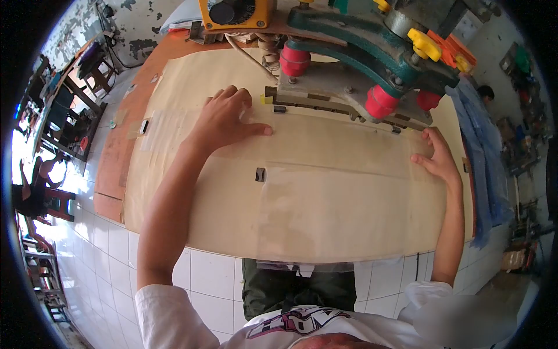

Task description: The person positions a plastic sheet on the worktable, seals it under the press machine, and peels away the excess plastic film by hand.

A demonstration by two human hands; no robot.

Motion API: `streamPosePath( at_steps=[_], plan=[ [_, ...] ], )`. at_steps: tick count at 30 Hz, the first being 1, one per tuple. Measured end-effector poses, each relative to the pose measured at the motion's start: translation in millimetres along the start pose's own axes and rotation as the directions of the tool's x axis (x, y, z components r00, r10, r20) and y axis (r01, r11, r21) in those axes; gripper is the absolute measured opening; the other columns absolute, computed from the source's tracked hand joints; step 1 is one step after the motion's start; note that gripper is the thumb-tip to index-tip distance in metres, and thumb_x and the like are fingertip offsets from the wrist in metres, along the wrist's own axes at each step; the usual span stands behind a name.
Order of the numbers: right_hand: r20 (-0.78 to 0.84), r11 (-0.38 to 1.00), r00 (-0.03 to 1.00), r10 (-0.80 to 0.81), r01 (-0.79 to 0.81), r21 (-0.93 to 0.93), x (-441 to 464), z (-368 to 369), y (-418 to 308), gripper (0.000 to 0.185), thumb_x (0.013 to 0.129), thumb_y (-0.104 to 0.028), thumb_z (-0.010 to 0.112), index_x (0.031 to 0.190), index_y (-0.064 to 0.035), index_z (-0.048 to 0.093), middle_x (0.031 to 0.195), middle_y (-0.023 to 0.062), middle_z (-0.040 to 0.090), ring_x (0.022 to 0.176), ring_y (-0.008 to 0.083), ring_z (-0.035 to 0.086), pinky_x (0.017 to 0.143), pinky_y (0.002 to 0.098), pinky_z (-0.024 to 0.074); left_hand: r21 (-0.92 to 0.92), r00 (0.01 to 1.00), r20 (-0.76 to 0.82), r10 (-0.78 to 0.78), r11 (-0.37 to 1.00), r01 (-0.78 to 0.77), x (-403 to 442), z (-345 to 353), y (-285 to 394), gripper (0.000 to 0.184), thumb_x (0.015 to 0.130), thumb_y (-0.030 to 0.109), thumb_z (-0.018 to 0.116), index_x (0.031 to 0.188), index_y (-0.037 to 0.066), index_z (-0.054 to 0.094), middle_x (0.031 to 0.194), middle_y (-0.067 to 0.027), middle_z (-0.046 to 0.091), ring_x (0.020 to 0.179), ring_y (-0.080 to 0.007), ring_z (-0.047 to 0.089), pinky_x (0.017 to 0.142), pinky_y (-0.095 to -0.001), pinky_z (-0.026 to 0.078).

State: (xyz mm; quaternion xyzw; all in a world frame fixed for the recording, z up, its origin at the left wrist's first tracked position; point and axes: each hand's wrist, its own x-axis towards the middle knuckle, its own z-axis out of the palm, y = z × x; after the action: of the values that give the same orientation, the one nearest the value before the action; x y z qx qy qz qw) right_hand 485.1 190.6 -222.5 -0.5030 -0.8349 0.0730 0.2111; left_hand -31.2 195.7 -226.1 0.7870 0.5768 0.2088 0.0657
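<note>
My left hand (229, 119) rests on the left part of a clear plastic sheet (343, 142), its thumb stretched to the right and its fingers pointing away from me. It looks open, with nothing gripped. My right hand (439, 157) is at the sheet's right side, close to the right end of the machine's metal heating-bar-like edge (349, 110). Its thumb and forefinger are apart. A second clear plastic piece (334, 215) lies nearer to me and hangs slightly over the front edge. Small dark blocks, one of them a black stop (260, 174), sit on the pale board (218, 209).
Over the back of the table stands a green machine arm (349, 55) with red knobs (295, 60) and a yellow wing knob (424, 45). A yellow box with a dial (235, 14) is behind. Blue plastic (476, 139) hangs at the right. A person (486, 93) is partly visible farther right.
</note>
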Motion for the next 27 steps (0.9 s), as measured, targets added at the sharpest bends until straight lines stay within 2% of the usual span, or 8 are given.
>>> streamPosePath(
  at_steps=[7,10,13,15,19,22,25,27],
  plan=[
    [0.049,0.975,0.992,0.118,-0.125,0.184,-1,-3,-16,0.057,0.068,-0.021,0.088,0.115,-0.0038,0.06,0.084,-0.0014,0.048,0.077,0.0103,0.045,0.068,0.0247,0.0397,-0.141,1.0,-0.023,-0.01,0.99,0.007,0,4,5,0.059,0.066,0.056,0.082,0.093,0.007,0.062,0.095,-0.0104,0.063,0.092,-0.0299,0.062,0.091,-0.039,0.042],
    [0.095,0.936,0.972,0.213,-0.231,0.266,-5,-1,-8,0.042,0.075,-0.022,0.083,0.108,-0.0016,0.065,0.069,-0.0062,0.038,0.062,0.0049,0.034,0.056,0.0215,0.029,-0.116,0.998,-0.055,0.04,0.992,-0.046,-1,3,9,0.057,0.065,0.049,0.086,0.091,0.004,0.063,0.091,-0.0146,0.066,0.086,-0.0322,0.065,0.077,-0.0403,0.051],
    [0.087,0.936,0.969,0.232,-0.246,0.251,-8,-1,-1,0.027,0.078,-0.014,0.079,0.098,-0.0005,0.067,0.064,-0.007,0.043,0.06,0.0038,0.037,0.056,0.0213,0.0306,-0.104,0.999,-0.034,0.026,0.994,-0.03,-3,0,14,0.055,0.065,0.048,0.086,0.089,0.004,0.064,0.088,-0.0148,0.067,0.084,-0.0322,0.065,0.076,-0.0399,0.052],
    [0.084,0.922,0.962,0.262,-0.275,0.274,-9,-1,1,0.015,0.079,-0.01,0.077,0.087,-0.0006,0.07,0.067,-0.0033,0.055,0.059,0.0051,0.045,0.055,0.0228,0.0367,-0.071,0.999,0.005,0.053,0.996,-0.053,-3,-2,15,0.052,0.066,0.048,0.085,0.083,0.004,0.066,0.086,-0.014,0.067,0.083,-0.0313,0.065,0.076,-0.0393,0.052],
    [0.05,0.928,0.986,0.16,-0.168,0.333,-10,-7,-3,0.013,0.082,-0.012,0.074,0.083,-0.0013,0.069,0.07,-0.0013,0.06,0.06,0.0048,0.048,0.054,0.0233,0.0369,-0.098,0.993,-0.016,0.12,0.988,-0.121,-6,-4,16,0.049,0.066,0.047,0.085,0.077,0.003,0.066,0.084,-0.0131,0.067,0.08,-0.0288,0.065,0.073,-0.0392,0.051],
    [0.136,0.818,0.961,0.24,-0.276,0.505,-13,-15,-2,0.013,0.083,-0.012,0.072,0.078,-0.002,0.066,0.07,0.0003,0.06,0.061,0.0068,0.05,0.056,0.0245,0.0386,-0.152,0.983,-0.026,0.183,0.971,-0.185,-7,-13,22,0.039,0.071,0.036,0.085,0.073,0.002,0.064,0.077,-0.0111,0.064,0.073,-0.0252,0.064,0.068,-0.037,0.051],
    [0.169,0.746,0.955,0.244,-0.297,0.596,-16,-23,1,0.019,0.083,-0.017,0.071,0.074,-0.0033,0.062,0.07,0.0016,0.06,0.061,0.0084,0.052,0.057,0.0255,0.0393,-0.354,0.986,0.086,0.14,0.93,-0.101,-7,-19,24,0.029,0.075,0.024,0.081,0.072,0.002,0.063,0.067,-0.0095,0.062,0.069,-0.0234,0.064,0.066,-0.0332,0.05],
    [0.153,0.722,0.976,0.157,-0.219,0.657,-19,-28,4,0.026,0.082,-0.025,0.073,0.072,-0.0048,0.06,0.068,0.0023,0.058,0.06,0.0103,0.051,0.056,0.0262,0.0389,-0.443,0.972,0.112,0.206,0.886,-0.137,-8,-24,24,0.027,0.082,0.014,0.078,0.071,0.002,0.055,0.063,-0.004,0.053,0.063,-0.0141,0.06,0.06,-0.0305,0.048]
  ],
)
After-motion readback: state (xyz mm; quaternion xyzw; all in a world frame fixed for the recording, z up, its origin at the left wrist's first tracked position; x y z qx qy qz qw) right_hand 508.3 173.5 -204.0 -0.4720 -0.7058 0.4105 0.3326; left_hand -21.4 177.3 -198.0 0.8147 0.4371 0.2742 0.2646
